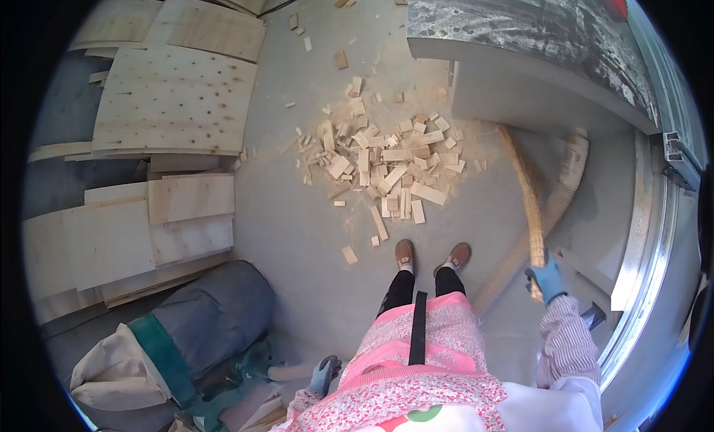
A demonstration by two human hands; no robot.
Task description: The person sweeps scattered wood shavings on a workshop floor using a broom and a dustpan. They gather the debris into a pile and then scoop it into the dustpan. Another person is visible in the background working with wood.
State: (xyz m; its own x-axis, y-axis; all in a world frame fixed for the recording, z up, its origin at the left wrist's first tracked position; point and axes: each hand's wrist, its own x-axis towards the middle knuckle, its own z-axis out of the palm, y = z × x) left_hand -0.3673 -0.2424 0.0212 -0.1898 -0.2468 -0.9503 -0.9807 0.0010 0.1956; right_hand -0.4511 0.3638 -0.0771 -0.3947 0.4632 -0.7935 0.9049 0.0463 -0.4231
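Observation:
My right hand (548, 278), in a blue-grey work glove, is closed around the lower end of a long, slightly bent tan stick (529, 198). The stick runs forward from my hand, and its far, thinner end reaches the floor by the underside of the machine. My left hand (324, 375), gloved too, hangs low beside my pink apron with its fingers loosely apart and nothing seen in them. A loose heap of small pale wood offcuts (394, 168) lies on the floor ahead of my feet, with sawdust around it.
A machine with a scuffed metal top (520, 23) stands at the front right. A ribbed hose (554, 201) runs down from it across the floor. Plywood sheets (175, 97) are stacked along the left. A grey cloth dust bag (212, 320) lies at the lower left.

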